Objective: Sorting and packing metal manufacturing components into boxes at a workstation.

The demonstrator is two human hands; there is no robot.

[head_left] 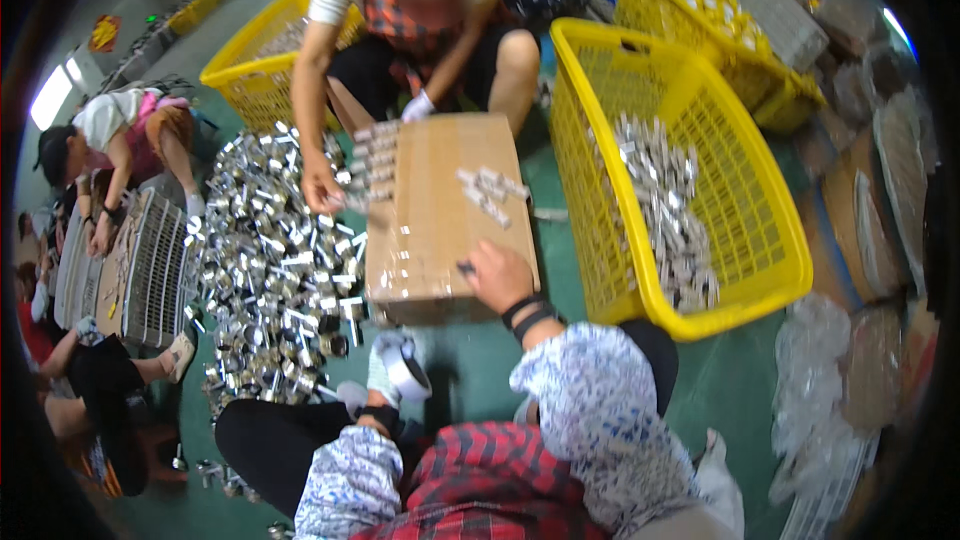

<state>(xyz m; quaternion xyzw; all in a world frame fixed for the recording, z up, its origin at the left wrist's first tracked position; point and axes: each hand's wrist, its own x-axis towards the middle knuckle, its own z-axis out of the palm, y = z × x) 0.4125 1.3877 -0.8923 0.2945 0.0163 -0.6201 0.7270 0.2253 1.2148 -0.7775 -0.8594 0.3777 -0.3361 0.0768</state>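
Observation:
A brown cardboard box (440,230) lies on the green floor in front of me. My right hand (497,276), bare with black wristbands, rests with curled fingers on the box's near part; a small dark thing shows at its fingertips. My left hand (393,368) wears a white glove and hovers low, just before the box's near left corner; what it holds is unclear. Shiny metal parts (375,162) line the box's left edge, and a small cluster (490,186) lies on top. A person opposite has a bare hand (320,186) and a gloved hand (418,106) at the box.
A big pile of metal parts (265,260) covers the floor at left. A yellow basket (770,240) with more parts stands at right, other yellow baskets (250,70) behind. More people work at a wire rack (150,270) far left. Plastic bags (815,390) lie at right.

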